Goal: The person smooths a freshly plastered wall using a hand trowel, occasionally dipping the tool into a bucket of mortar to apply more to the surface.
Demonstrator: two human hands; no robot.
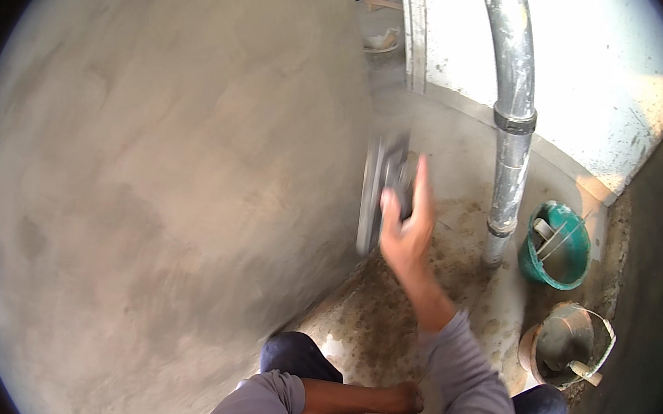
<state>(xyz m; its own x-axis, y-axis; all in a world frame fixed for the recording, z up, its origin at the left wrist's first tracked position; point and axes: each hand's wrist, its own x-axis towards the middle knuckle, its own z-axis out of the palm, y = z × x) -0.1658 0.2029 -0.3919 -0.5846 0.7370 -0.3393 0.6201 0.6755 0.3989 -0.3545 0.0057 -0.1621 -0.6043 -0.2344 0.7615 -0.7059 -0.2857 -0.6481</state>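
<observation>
Holds a blurred trowel on edge in the outstretched right hand, beside a grey plastered wall; hangs the curled left hand between the knees; cannot tell its contents. Faces stained floor, a grey pipe and two buckets.

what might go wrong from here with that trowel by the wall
The trowel, blurred in the right hand, could gouge the wall if its edge digs in. The left knee, close to the wall, might smear its surface. The brown bucket near the right knee may get knocked.
</observation>
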